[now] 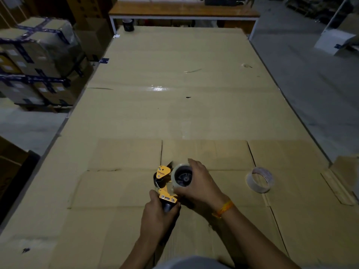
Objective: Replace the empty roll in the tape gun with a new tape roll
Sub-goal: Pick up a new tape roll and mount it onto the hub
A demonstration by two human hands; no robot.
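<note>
Between the two hands, low over the cardboard-covered table [174, 113], sits the yellow-and-black tape gun [165, 186]. The left hand [157, 214] is wrapped around its dark handle, fingers closed on the grip, with the yellow frame rising just beyond the knuckles. The right hand [200, 183] is cupped around a clear tape roll [179, 176] that sits over the gun's black hub, thumb below and fingers curled across the far rim; whether the roll is fully seated on the hub cannot be told. An orange band [224, 208] circles the right wrist. Off to the right of the right hand, well apart from it, a second tape roll [260, 179] lies on the cardboard, thin-walled and pale. Far beyond both hands, at the table's distant left corner, stands a dark roll [128, 25]. Left of the left hand, past the table's edge, taped cartons [37, 61] are stacked.
</note>
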